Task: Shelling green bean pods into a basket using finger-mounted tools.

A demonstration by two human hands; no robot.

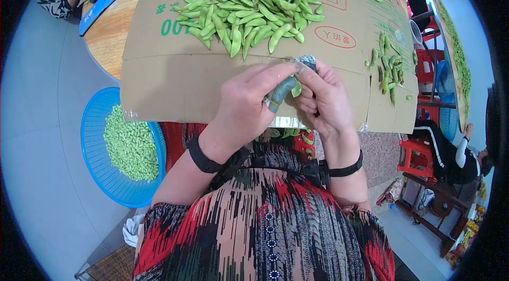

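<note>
Both my hands meet over the near edge of a flattened cardboard sheet [180, 85], just below a heap of green soybean pods [249, 13]. My left hand [246, 98] is closed, with a grey-green finger cover [281, 94] banded in yellow on its thumb. My right hand [328, 95] is closed too, its fingers curled inward; a dark patterned finger cover [306, 62] shows at its upper tip. Between the hands a bit of green pod [297, 89] is visible, pinched at the fingertips and mostly hidden. Dark bands circle both wrists.
A blue basket [90, 159] of shelled green beans stands at my left. Browned pods [389, 66] lie on the cardboard's right side. Some pods [307, 140] rest below its near edge. A blue phone-like object [99, 10] lies on the wooden table [119, 26]. Other people work nearby.
</note>
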